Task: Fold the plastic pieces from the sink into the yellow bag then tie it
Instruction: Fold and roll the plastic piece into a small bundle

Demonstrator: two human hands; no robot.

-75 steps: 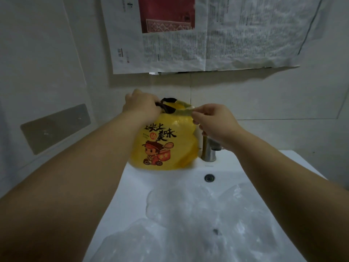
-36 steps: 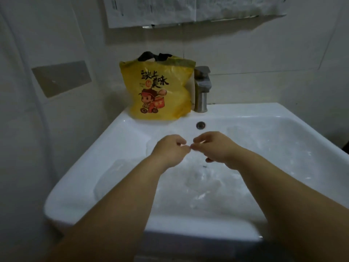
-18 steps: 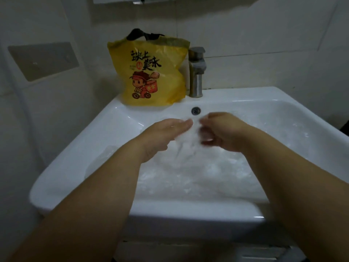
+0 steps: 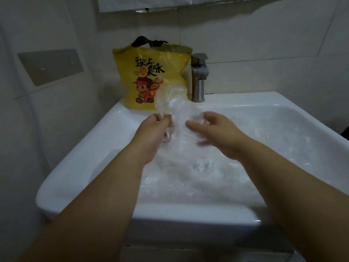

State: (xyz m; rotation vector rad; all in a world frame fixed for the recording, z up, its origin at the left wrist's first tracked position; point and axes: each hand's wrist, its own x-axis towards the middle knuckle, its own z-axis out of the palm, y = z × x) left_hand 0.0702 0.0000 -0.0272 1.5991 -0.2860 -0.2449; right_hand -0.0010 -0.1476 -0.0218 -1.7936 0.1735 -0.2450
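Observation:
A yellow bag [image 4: 149, 72] with a cartoon print and dark handles stands upright on the sink's back ledge, left of the tap. A clear plastic piece [image 4: 179, 110] is lifted above the basin between my hands. My left hand [image 4: 153, 131] pinches its left edge with curled fingers. My right hand [image 4: 213, 131] grips its right side, fingers curled round the film. More clear plastic [image 4: 198, 171] lies crumpled in the sink basin below.
The white sink [image 4: 105, 148] fills the middle of the view. A metal tap [image 4: 199, 76] stands at the back, right of the bag. Tiled walls close in behind and on the left, with paper sheets [image 4: 143, 2] hanging above.
My hands left the bag's top, dropped into the basin, took hold of a clear plastic piece and raised it above the sink.

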